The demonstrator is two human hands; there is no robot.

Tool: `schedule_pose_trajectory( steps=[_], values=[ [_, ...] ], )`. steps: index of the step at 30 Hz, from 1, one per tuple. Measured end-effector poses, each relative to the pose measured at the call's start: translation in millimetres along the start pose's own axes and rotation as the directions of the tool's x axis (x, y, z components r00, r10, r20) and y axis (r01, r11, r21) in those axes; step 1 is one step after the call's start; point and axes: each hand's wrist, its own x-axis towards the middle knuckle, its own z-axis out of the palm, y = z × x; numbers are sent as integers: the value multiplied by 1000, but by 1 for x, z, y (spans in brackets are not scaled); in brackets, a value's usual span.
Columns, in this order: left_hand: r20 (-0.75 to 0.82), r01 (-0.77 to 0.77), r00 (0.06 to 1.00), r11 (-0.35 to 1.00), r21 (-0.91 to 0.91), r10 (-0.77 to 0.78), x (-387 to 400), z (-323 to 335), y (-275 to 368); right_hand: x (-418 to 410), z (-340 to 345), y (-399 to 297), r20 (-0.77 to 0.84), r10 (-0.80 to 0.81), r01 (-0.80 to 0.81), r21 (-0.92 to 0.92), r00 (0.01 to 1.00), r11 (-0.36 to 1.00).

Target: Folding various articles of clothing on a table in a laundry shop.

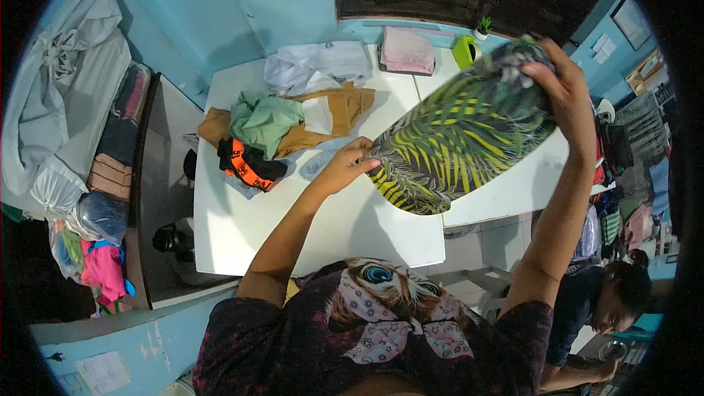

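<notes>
A dark garment with a yellow and green leaf print (462,143) is stretched above the white table (341,231). My left hand (352,165) pinches its lower left edge, and my right hand (558,80) grips its upper right end, which is slightly blurred. Left of the garment, a rumpled pile lies on the table: a light green cloth (264,121), a brown garment (352,110) with a white patch, and a black cloth with an orange band (247,168). White clothing (319,63) lies behind the pile.
Folded pink cloth (407,49), a lime green holder (466,52) and a small potted plant (482,29) are along the back. Shelves with folded clothes (110,176) and bagged items stand at left. A person (588,308) is at lower right, with hanging clothes (610,225) above.
</notes>
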Motion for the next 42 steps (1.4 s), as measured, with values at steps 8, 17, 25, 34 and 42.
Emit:
schedule_pose_trajectory(
  steps=[8, 17, 25, 34, 42],
  values=[
    [-108, 135, 976, 910, -391, -191, 4, 20, -51, -16, -26, 35, -52, 32, -28, 62, 998, 998],
    [-53, 334, 939, 937, -103, -340, -55, 94, -107, 13, -27, 19, 232, -270, 284, -32, 935, 958],
    [10, -347, 932, 886, 306, 362, 28, 53, 32, 13, -18, 4, 443, -293, 309, 39, 847, 950],
    [259, -197, 955, 962, 188, 145, 4, 60, -14, -2, -26, 20, 236, -202, 167, 159, 951, 973],
    [124, 30, 989, 920, 391, -85, -29, 59, -74, -2, -36, 18, 329, -212, 173, 145, 920, 974]
  ],
)
